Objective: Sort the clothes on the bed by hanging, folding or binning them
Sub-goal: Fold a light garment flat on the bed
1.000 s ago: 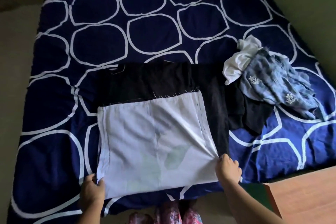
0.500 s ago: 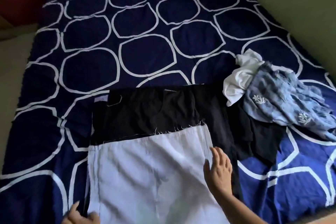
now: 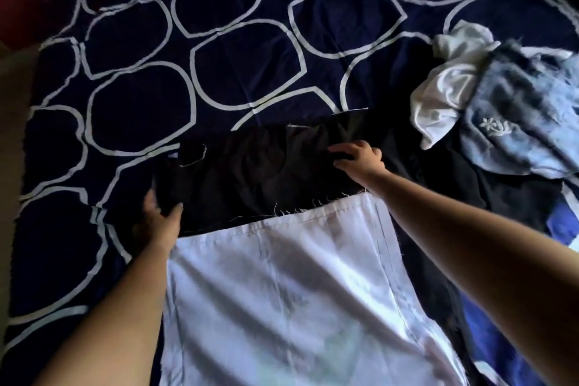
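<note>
Black cloth (image 3: 266, 172) under your right hand (image 3: 360, 157): matt woven fabric, softly creased. Pale cloth (image 3: 297, 291) in front of you: smooth, faint sheen, shallow wrinkles, stitched side hem. Loose pale threads fray where these two meet. Bedcover (image 3: 141, 110): matt dark-blue textile, white printed rings. White garment (image 3: 445, 84): soft, crumpled, slightly lustrous. Blue garment (image 3: 517, 122): mottled, rumpled cloth with white embroidery.

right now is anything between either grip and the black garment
Nothing visible. The left grip holds the black garment at its left edge, and the right grip pinches it near the top right. The white cloth covers only its near part, below both.
</note>
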Available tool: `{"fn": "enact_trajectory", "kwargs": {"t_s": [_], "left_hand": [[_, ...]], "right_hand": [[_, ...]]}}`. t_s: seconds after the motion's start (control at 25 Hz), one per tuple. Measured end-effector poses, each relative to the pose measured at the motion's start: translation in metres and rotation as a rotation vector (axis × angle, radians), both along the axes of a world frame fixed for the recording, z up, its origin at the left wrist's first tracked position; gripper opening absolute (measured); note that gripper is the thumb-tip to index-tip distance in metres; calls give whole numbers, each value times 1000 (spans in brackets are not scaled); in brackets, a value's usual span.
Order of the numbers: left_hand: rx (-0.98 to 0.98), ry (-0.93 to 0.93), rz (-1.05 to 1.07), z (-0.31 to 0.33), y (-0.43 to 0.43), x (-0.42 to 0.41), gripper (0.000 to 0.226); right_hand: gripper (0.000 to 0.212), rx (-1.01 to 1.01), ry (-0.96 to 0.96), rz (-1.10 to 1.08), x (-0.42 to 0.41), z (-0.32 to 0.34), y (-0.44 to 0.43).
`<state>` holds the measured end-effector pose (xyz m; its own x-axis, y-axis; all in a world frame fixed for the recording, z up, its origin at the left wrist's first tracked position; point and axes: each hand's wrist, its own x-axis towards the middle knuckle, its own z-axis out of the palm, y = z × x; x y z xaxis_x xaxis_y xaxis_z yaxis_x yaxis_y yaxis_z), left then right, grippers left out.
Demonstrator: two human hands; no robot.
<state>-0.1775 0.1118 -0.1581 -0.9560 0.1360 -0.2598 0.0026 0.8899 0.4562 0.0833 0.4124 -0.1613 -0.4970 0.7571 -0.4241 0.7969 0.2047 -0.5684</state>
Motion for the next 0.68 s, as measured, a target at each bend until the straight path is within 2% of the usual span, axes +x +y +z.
{"fn": "enact_trajectory", "kwargs": {"t_s": [0.08, 0.16, 0.2, 0.32, 0.48, 0.52, 0.6, 0.68], "left_hand": [[52, -58, 7, -5, 11, -10, 70], [115, -125, -47, -20, 12, -18, 73], [78, -132, -60, -21, 14, -18, 69], [-113, -21, -108, -26, 21, -19, 45], [31, 192, -139, -6, 57, -4, 41], [35, 264, -139, -1, 65, 3, 43], [39, 361, -85, 6, 76, 28, 56], [30, 372, -94, 1, 70, 69, 67]], "right_hand": [[38, -13, 99, 8, 0, -3, 4], [44, 4, 163, -12, 6, -3, 9], [50, 8, 160, -3, 12, -1, 11], [56, 72, 106, 84, 29, 5, 17], [61, 212, 175, 63, 37, 20, 34], [69, 234, 160, 67, 39, 23, 38], [87, 299, 4, 124, 48, 25, 32], [90, 350, -31, 95, 64, 19, 0]]}}
